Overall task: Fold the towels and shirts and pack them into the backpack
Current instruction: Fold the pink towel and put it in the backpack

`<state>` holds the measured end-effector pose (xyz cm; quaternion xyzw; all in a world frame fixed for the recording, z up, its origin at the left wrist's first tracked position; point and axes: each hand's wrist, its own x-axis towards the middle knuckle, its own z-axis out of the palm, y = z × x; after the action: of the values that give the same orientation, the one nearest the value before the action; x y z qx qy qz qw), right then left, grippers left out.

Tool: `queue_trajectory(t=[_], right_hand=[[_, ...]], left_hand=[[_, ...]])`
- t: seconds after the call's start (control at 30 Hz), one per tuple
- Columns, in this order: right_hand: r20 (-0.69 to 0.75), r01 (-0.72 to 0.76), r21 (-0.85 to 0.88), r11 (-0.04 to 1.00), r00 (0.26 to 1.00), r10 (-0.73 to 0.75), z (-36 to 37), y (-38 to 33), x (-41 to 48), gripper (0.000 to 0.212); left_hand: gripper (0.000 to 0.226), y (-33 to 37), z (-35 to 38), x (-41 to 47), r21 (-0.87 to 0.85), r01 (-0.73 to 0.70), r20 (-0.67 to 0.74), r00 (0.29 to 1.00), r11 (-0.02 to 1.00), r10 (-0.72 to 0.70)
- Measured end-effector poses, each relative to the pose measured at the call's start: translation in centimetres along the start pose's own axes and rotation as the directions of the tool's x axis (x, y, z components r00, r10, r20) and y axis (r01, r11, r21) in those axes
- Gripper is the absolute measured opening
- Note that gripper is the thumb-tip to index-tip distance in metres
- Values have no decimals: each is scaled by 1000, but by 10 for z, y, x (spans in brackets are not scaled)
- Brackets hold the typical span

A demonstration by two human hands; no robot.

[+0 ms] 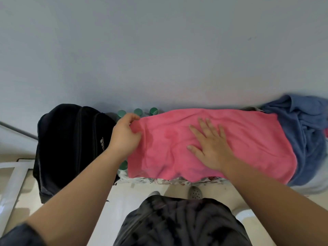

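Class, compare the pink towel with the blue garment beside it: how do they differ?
The pink towel lies spread out; the blue garment is crumpled. The left hand grips the pink towel and the right hand presses it; neither touches the blue garment. Both are cloth.

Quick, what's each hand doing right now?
Left hand: pinches the left edge of the pink towel.
Right hand: open, pressing flat on the towel's middle.
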<state>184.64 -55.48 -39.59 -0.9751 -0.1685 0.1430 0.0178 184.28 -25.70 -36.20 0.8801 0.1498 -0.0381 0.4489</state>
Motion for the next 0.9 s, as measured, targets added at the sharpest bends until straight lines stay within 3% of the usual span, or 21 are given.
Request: queue_trajectory(t=[0.13,0.27,0.37,0.43,0.57,0.63,0.77,0.9], right_hand=[[116,5,-1,1000,993,-5,9,-23,5,79],[-23,-56,109,992,998,58,-9,-43,12,82],[-130,147,167,975,984,-126,-32,-75,26,69],[-82,302,194,933,953,-291,-46,-98,38,64],[3,398,243,885,912,-411,-55,-132,58,49],[-31,353,204,913,935,-354,-53,-133,65,35],[-86,190,240,952,981,-174,-43,-115,67,37],[-44,98,169,981,995,-92,-33,-101,57,38]], left_hand=[[45,-16,12,-20,-37,-49,-27,998,998,48],[44,-24,14,-41,-193,63,-196,975,979,-101],[39,-26,20,-49,-282,153,-195,957,947,-212],[40,-27,23,-53,-334,145,-171,962,931,-211],[31,-29,22,-60,-249,6,-138,990,968,-42],[40,-30,22,-62,-157,-100,-110,990,983,83],[45,-29,30,-65,8,-331,59,942,943,330],[52,-37,38,-67,152,-429,136,901,890,412]])
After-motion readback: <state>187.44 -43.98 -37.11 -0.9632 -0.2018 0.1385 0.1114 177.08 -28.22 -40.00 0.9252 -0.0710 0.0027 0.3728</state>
